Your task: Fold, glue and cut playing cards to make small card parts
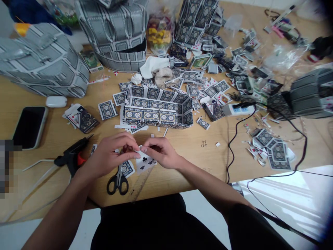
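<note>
My left hand [111,154] and my right hand [162,152] meet over the front of the table, thumbs and fingers pinched together. Between them is a white playing card [144,160] with black clubs, its upper edge at my fingertips. Black-handled scissors [118,183] lie just below my left hand, beside a blue-backed card [127,169]. A clear ruler [141,185] rests at a slant under the clubs card. Beyond my hands stands an open rectangular box [158,116] built from patterned cards. A black glue gun [74,152] lies left of my left forearm.
A phone [30,126] and a white earbud case [56,101] lie at the left. Grey woven bags [114,31] stand at the back. Loose cards and card boxes [213,109] cover the far side. A black cable [235,135] runs from a power strip [240,109] on the right.
</note>
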### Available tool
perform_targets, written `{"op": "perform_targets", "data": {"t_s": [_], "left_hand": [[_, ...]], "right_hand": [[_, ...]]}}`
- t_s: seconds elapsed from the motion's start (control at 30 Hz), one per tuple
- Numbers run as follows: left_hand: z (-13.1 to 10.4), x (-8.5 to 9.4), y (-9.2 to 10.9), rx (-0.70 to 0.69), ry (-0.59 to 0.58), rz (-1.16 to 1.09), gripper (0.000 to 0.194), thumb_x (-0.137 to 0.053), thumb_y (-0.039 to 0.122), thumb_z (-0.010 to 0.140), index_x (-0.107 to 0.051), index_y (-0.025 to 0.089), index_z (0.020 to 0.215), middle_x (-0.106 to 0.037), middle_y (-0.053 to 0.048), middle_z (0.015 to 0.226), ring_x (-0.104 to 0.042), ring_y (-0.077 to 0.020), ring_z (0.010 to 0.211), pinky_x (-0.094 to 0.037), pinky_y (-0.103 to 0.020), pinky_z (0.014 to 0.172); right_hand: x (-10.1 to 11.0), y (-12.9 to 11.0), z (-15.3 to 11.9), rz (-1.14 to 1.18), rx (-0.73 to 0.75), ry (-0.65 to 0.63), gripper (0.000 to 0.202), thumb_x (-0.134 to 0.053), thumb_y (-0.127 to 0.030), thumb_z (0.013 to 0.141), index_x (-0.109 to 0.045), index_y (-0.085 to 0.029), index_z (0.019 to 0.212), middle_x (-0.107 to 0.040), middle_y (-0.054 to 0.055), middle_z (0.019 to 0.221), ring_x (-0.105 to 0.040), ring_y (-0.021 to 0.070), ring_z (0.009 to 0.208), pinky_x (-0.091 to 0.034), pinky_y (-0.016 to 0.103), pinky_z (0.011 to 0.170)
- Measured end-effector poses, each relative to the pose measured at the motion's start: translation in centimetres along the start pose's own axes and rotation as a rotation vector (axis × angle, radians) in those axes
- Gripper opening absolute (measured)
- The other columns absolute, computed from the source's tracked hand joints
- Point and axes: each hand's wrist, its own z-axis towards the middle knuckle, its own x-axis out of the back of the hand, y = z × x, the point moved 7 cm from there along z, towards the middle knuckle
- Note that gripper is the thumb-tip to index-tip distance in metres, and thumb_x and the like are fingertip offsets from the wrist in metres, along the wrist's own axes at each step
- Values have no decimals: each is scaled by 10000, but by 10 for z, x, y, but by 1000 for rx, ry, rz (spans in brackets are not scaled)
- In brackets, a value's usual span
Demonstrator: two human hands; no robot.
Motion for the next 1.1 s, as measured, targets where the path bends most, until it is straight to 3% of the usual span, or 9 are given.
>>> {"op": "perform_targets", "data": {"t_s": [0.17,0.37,0.53,0.73,1.1], "left_hand": [[0,0,-3,40,-32,-23,172,-858,377,960,-793,223,921,-751,-2,886,-679,-117,708,-540,-217,675],[0,0,-5,50,-47,2,122,-772,281,1004,-765,224,897,-769,-4,878,-710,-141,761,-530,-234,718],[-1,-2,-5,57,-21,56,155,-673,238,1029,-742,223,891,-768,8,848,-699,-141,743,-499,-238,693],[-6,-5,-6,107,40,114,176,-627,280,1049,-709,218,906,-684,54,672,-601,-118,558,-415,-233,562],[-9,-7,-3,104,86,166,175,-602,293,1051,-690,226,916,-710,40,700,-615,-134,564,-437,-251,576]], "right_hand": [[-2,0,-1,-5,-15,-23,422,-808,-554,966,-702,-173,820,-517,-54,678,-383,101,599,-331,254,572],[-1,0,-1,-10,-5,-14,396,-796,-539,978,-712,-181,830,-521,-51,685,-389,108,610,-323,258,568],[-3,4,-2,-23,-24,-31,385,-775,-533,997,-700,-187,847,-506,-57,677,-388,106,599,-313,251,557],[-2,-3,-1,-49,4,-73,388,-763,-534,1007,-692,-181,863,-525,-47,707,-414,111,630,-342,251,577],[-1,-5,0,-59,-14,-114,427,-731,-574,1018,-650,-199,830,-471,-51,710,-395,113,627,-318,255,557]]}}
